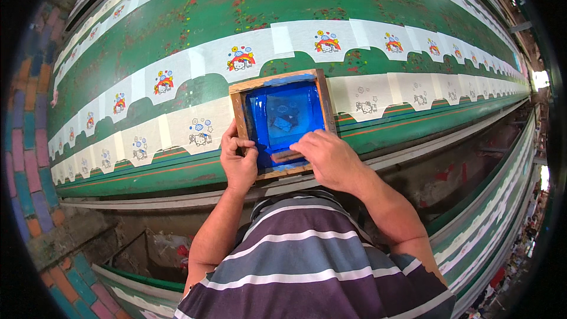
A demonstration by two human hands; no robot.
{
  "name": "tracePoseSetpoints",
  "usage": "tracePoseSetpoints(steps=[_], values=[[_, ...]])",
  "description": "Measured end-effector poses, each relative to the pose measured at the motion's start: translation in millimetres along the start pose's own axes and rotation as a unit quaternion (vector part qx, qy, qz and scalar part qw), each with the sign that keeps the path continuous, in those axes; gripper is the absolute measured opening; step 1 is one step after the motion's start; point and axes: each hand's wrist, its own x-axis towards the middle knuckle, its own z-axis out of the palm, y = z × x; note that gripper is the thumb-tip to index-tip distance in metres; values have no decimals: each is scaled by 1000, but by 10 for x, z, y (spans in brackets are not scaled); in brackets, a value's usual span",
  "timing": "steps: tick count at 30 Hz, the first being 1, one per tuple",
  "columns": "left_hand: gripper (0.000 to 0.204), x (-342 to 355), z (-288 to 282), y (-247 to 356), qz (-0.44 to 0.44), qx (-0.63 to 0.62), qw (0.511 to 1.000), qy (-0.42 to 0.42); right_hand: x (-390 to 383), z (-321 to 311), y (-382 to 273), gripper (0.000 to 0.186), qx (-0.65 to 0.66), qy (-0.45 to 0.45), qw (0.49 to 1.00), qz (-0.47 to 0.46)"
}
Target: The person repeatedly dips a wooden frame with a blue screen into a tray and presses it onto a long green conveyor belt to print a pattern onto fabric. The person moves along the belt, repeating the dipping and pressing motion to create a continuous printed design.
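A wooden-framed printing screen (238,109) lies flat over the near row of white fabric pieces. Inside it, the mesh (295,97) is coated with bright blue ink, and a figure shows through the middle. My left hand (241,162) is closed around the frame's near left side, thumb over the rim. My right hand (329,158) grips a squeegee (284,156) with a brownish edge, low inside the frame near its front side. Fingers cover most of the squeegee. The fabric piece under the screen is mostly hidden.
Left of the screen, fabric pieces (202,127) carry outlined cartoon prints with blue parts; those at right (366,101) show grey outlines. A farther row (328,38) has multicoloured prints. The long green table (283,0) has paint specks. A metal rail (153,204) runs along its near edge.
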Motion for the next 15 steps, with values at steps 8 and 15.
tracePoseSetpoints(steps=[8, 15], values=[[18, -13, -7, 1, -3, 29, 1000, -4, -332, 397, -189, 36, -63, 96, 993, 6], [19, -5, -10, -6, 13, 53, 998, -6, -249, 505, -102, 36, -95, 129, 987, -14]])
